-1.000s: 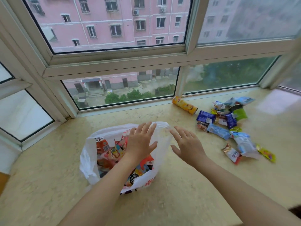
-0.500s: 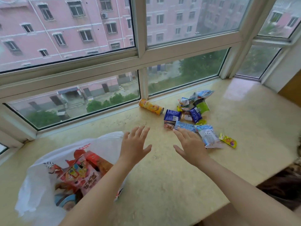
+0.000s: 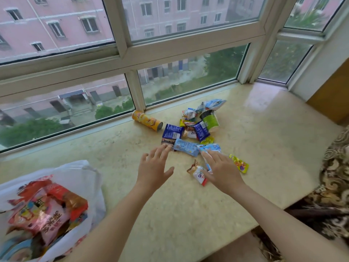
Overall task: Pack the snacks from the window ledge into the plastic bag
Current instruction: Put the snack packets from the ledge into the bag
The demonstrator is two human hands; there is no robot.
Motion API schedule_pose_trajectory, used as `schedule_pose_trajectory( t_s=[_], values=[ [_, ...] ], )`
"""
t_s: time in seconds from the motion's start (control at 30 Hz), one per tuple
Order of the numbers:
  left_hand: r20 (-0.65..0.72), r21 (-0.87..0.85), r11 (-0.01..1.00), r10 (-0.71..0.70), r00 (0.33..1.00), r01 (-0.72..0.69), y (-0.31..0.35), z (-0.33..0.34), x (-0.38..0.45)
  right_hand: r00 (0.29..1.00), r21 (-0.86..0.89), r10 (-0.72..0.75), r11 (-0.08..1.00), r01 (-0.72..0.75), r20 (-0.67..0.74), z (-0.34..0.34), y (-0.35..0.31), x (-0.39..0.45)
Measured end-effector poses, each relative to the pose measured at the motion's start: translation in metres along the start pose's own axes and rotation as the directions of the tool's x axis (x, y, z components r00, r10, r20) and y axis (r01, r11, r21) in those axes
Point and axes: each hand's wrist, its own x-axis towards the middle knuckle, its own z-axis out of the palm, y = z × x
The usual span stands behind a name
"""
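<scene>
- Your left hand (image 3: 153, 168) hovers with fingers spread, holding nothing, near the snacks (image 3: 190, 133) heaped on the window ledge (image 3: 264, 140)
- Your right hand (image 3: 222, 170), fingers straight, lies over a pale blue packet (image 3: 209, 148)
- Plastic bag (image 3: 79, 173) — far left, holding red packets; their print is unreadable

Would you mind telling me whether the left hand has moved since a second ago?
Yes. The left hand has left the plastic bag and reached toward the snacks beside the yellow can.
</scene>
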Motion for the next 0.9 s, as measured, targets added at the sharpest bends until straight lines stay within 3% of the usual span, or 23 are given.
schedule_pose_trajectory(
  t_s=[0.3,0.6,0.9],
  values=[
    [0.045,-0.026,1.0,0.005,0.999,-0.004,0.026,0.053,0.043,0.998,0.007,0.065,0.998,-0.064,-0.017,0.033,0.04,0.012],
    [0.059,-0.104,0.993,0.063,0.996,-0.057,0.056,0.167,0.072,0.98,-0.023,0.183,0.983,-0.182,0.079,0.109,0.078,0.009],
    [0.099,-0.146,0.987,0.086,0.991,-0.072,0.07,0.246,0.087,0.971,-0.081,0.218,0.974,-0.21,0.096,0.175,0.102,0.005]
  ],
)
